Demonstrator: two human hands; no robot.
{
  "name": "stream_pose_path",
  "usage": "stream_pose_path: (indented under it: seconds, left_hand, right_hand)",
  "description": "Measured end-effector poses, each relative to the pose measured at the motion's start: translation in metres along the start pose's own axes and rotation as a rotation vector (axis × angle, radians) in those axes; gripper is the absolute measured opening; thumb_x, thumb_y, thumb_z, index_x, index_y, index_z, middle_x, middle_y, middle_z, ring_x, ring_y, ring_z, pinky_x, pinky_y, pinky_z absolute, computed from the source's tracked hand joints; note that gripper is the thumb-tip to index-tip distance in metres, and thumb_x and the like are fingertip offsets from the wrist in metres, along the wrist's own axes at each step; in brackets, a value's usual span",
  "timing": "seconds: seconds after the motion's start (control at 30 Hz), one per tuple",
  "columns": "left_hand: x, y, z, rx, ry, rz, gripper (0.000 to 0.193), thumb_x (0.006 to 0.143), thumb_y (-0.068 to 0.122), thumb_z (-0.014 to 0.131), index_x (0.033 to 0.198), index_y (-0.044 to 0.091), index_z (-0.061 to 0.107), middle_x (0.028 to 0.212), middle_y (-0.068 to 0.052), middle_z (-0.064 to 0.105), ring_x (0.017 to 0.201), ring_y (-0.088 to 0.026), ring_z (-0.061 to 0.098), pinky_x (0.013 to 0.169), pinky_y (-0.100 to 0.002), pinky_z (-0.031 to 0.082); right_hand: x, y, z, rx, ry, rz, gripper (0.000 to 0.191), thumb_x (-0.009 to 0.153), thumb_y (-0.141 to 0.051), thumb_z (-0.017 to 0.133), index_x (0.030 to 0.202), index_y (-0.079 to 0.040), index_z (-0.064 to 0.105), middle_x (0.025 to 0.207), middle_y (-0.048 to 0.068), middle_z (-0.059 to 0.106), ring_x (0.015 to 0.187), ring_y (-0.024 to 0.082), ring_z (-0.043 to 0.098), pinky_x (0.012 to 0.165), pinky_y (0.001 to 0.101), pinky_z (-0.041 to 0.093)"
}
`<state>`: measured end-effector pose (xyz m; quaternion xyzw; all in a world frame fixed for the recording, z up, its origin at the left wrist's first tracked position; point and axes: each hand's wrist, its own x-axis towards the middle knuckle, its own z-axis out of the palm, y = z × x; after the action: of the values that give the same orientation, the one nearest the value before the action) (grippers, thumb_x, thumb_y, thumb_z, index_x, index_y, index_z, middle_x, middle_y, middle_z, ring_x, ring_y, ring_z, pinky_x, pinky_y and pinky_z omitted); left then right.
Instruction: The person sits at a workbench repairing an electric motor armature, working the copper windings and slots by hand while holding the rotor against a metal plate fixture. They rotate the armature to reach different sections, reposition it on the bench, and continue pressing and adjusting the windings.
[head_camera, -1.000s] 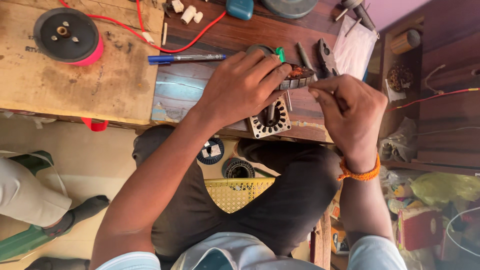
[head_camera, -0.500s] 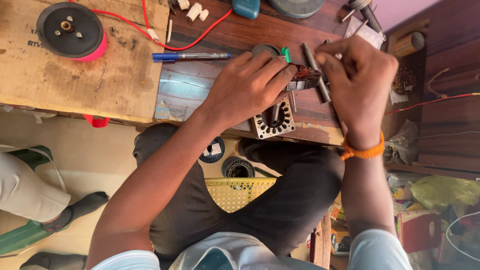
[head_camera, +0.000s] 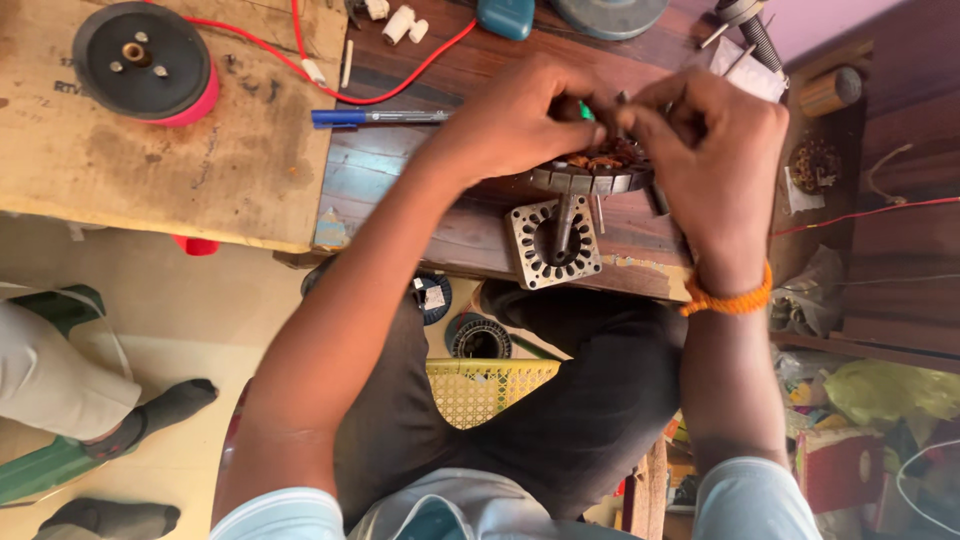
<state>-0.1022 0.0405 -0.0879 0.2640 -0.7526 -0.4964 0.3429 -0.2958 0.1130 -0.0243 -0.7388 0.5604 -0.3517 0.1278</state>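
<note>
My left hand (head_camera: 510, 125) grips a round motor stator (head_camera: 590, 178) with copper windings and holds it on edge above the dark wooden bench (head_camera: 440, 215). A shaft (head_camera: 565, 222) runs down from the stator into a square slotted steel plate (head_camera: 553, 243) that lies on the bench. From the right, my right hand (head_camera: 715, 165) closes over the stator. Its fingers pinch a thin grey metal tool (head_camera: 657, 198) against the windings. An orange band circles that wrist. The tool's tip is hidden behind my fingers.
A black disc on a red spool (head_camera: 140, 60) sits on a pale wooden board (head_camera: 150, 160) at left. A blue pen (head_camera: 375, 117) and a red wire (head_camera: 400, 85) lie nearby. Below the bench are a yellow basket (head_camera: 490, 385) and another person's legs (head_camera: 90, 410).
My right hand has swung the tool up and in over the stator. Both hands have closed together on it, and the stator is lifted a little higher above the square plate.
</note>
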Motion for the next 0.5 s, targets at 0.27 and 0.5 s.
stream_pose_path:
  seconds: [0.27,0.5]
  left_hand:
    - [-0.011,0.001,-0.025,0.062,-0.142,0.113,0.018,0.089,0.009,0.078,0.107,0.005,0.077,0.094,-0.005,0.078,0.085,-0.015,0.071,0.078,-0.03,0.054]
    - [-0.01,0.006,-0.024,0.053,-0.168,0.014,0.017,0.089,0.013,0.078,0.104,0.008,0.079,0.096,-0.003,0.081,0.084,-0.014,0.072,0.078,-0.029,0.054]
  right_hand:
    - [-0.044,-0.032,-0.01,-0.057,-0.12,-0.086,0.015,0.091,-0.006,0.087,0.101,-0.003,0.076,0.079,0.006,0.068,0.058,0.01,0.047,0.057,0.0261,0.037]
    - [-0.06,-0.024,0.007,0.032,-0.132,-0.111,0.011,0.093,-0.002,0.081,0.101,-0.004,0.074,0.088,0.007,0.073,0.071,0.012,0.068,0.064,0.0275,0.051]
